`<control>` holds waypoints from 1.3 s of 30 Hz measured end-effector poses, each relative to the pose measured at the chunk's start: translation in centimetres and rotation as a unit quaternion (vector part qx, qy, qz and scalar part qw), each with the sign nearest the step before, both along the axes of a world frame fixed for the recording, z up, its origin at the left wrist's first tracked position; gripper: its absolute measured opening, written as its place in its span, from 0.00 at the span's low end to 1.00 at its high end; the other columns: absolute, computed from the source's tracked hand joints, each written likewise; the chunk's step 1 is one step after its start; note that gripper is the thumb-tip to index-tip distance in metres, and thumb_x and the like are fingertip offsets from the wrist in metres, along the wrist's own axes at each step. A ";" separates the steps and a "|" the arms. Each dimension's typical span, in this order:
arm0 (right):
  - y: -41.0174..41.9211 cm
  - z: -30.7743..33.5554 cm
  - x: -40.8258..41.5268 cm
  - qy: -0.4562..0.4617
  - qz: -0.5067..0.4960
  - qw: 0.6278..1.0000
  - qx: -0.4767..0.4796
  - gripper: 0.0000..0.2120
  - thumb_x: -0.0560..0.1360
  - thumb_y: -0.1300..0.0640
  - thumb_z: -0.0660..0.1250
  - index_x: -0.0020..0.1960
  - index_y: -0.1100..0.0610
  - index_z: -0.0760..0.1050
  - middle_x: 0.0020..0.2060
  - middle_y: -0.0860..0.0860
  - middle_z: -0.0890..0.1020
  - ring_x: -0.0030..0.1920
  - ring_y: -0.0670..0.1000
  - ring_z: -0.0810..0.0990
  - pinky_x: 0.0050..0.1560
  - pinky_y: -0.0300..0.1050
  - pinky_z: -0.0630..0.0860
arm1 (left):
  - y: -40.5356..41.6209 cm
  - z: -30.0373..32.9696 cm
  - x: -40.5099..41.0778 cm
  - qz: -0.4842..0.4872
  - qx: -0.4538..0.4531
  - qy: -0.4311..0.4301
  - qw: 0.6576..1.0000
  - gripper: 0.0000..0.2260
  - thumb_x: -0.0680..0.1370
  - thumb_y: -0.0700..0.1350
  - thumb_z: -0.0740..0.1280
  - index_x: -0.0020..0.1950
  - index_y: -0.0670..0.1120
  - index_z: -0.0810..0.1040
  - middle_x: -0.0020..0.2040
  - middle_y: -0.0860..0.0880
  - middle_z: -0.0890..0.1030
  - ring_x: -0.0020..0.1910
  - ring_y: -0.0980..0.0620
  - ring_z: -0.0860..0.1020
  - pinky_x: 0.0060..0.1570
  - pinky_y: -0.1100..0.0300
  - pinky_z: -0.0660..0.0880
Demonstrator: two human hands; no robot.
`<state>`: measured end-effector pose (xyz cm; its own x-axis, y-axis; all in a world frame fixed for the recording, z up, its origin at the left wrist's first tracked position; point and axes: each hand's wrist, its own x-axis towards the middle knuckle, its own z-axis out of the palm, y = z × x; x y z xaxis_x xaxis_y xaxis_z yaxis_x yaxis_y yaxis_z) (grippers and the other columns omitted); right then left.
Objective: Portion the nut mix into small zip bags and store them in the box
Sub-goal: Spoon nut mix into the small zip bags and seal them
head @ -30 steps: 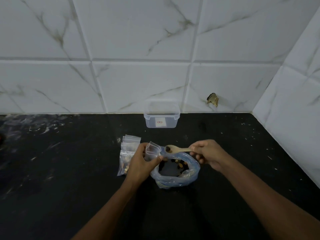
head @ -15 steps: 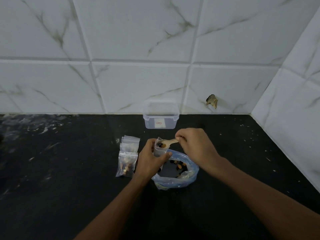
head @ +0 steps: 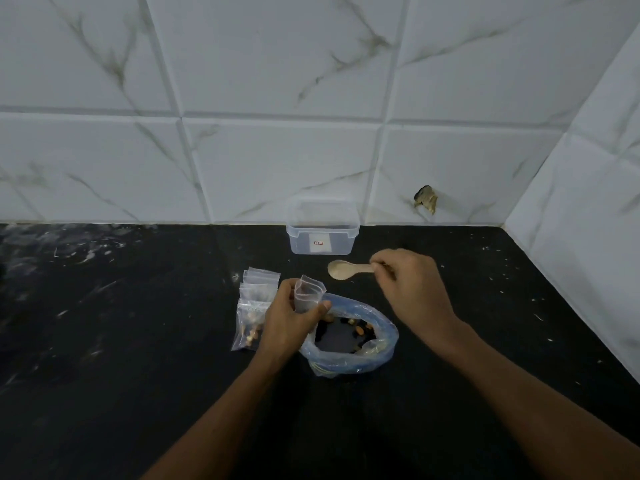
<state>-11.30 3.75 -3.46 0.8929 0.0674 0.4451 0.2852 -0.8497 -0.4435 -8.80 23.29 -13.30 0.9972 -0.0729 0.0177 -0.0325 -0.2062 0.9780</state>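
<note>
A small clear zip bag, limp and light, stands upright in the curled left hand, gripped below its open mouth, above the big blue plastic bag of nut mix. The right hand pinches an empty pale wooden spoon near the clear plastic box.

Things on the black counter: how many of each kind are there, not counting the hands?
Wooden spoon: 1
Clear plastic box: 1
Big blue bag of nut mix: 1
Small zip bag held up: 1
Pile of small zip bags: 1, bags inside uncountable
Total: 5
</note>
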 end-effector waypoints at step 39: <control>-2.1 -3.3 1.3 0.401 -0.098 0.848 0.331 0.07 0.79 0.65 0.63 0.51 0.63 0.80 0.40 0.57 0.82 0.32 0.46 0.76 0.30 0.36 0.74 | 1.4 -0.6 -0.2 -0.009 0.014 0.023 1.000 0.18 0.70 0.53 0.77 0.54 0.60 0.72 0.51 0.57 0.82 0.50 0.61 0.81 0.50 0.58 0.80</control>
